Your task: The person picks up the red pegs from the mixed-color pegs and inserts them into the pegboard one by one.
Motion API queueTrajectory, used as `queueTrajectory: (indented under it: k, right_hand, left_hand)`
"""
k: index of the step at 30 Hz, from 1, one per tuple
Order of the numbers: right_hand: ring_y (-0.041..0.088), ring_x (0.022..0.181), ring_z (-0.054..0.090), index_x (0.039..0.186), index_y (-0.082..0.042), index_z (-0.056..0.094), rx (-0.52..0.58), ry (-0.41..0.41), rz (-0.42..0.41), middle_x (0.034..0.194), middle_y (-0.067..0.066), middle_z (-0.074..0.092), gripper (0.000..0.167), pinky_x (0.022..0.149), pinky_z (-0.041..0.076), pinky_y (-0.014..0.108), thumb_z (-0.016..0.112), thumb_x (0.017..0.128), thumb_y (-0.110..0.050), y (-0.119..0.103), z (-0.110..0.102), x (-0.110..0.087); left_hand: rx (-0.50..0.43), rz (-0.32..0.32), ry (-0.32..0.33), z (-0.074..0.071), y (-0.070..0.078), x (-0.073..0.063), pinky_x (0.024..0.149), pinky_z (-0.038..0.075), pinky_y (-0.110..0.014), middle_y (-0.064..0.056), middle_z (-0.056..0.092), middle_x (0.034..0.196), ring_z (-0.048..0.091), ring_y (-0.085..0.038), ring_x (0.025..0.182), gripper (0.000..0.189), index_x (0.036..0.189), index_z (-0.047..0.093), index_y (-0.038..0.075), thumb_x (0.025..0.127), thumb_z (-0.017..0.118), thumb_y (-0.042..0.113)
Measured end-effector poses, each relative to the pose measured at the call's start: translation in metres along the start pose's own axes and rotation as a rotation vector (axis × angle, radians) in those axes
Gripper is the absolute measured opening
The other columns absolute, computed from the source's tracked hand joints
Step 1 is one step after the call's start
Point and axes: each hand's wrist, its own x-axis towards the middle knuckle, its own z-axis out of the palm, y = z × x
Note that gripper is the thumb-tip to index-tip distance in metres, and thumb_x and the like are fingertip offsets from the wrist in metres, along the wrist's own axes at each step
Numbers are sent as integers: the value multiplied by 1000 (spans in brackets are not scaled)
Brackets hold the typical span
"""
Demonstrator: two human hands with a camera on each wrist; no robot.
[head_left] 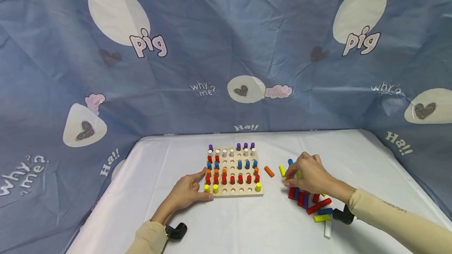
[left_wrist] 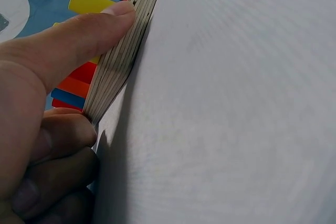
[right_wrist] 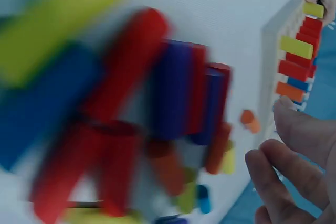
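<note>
A wooden pegboard (head_left: 233,196) carries rows of coloured pegs, with bare holes among them. My left hand (head_left: 188,191) rests at its near left corner. In the left wrist view, the thumb (left_wrist: 100,24) presses the board's top edge beside a yellow peg (left_wrist: 86,2), and the other fingers curl at its side. My right hand (head_left: 308,173) is over the loose pegs right of the board. The right wrist view shows its thumb (right_wrist: 296,124) and fingers apart, with no peg visible between them. An orange peg (head_left: 288,178) shows by its fingertips in the head view.
Loose red (head_left: 319,205), yellow (head_left: 321,218) and white (head_left: 327,229) pegs lie piled under and near the right forearm. A single orange peg (head_left: 269,171) lies between board and pile. Patterned blue cloth (head_left: 226,50) hangs behind the white table (head_left: 169,148).
</note>
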Motion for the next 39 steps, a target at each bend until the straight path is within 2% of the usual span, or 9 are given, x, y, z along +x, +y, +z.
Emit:
queueTrajectory:
  k: [6, 12, 19, 26, 32, 39]
  right_hand:
    - [19, 97, 53, 84, -27, 82, -47, 10, 29, 74, -22, 69, 20, 80, 33, 44, 96, 76, -38, 9, 6, -22]
    - [15, 92, 49, 87, -26, 82, -45, 7, 45, 72, -21, 65, 27, 79, 32, 42, 96, 74, -45, 9, 17, -30]
    - [16, 92, 47, 90, -26, 84, -48, 7, 44, 69, -22, 60, 28, 76, 30, 39, 95, 74, -46, 8, 20, -29]
    - [21, 96, 51, 83, -27, 78, -21, 6, 62, 65, -19, 51, 28, 74, 29, 37, 98, 71, -44, 8, 20, -27]
    - [18, 91, 50, 79, -30, 69, -5, 19, 67, 69, -16, 55, 37, 76, 32, 38, 100, 66, -47, 5, 20, -26]
    - [12, 85, 48, 78, -28, 68, 38, 37, 75, 76, -18, 64, 30, 79, 36, 39, 97, 75, -33, 2, 17, -22]
  left_hand:
    - [-8, 16, 12, -2, -1, 1, 50, 26, -24, 11, 31, 53, 26, -8, 51, 106, 160, 47, 9, 73, 96, 44]
    - [-13, 16, -1, 0, -2, 1, 50, 25, -23, 11, 30, 53, 25, -7, 50, 106, 161, 46, 9, 74, 95, 45]
    - [-22, 25, -1, 1, -2, 3, 50, 26, -23, 10, 29, 53, 24, -8, 50, 108, 160, 46, 7, 73, 96, 45]
    - [-23, 20, 4, 0, -2, 4, 50, 25, -23, 10, 30, 53, 24, -8, 51, 107, 160, 46, 8, 73, 96, 45]
    - [-11, 20, 2, 1, -3, 2, 50, 26, -23, 11, 31, 54, 25, -7, 50, 106, 161, 46, 8, 74, 95, 45]
    - [-20, 14, -1, 1, -3, 0, 50, 26, -23, 11, 32, 53, 26, -6, 51, 107, 161, 46, 8, 74, 96, 45]
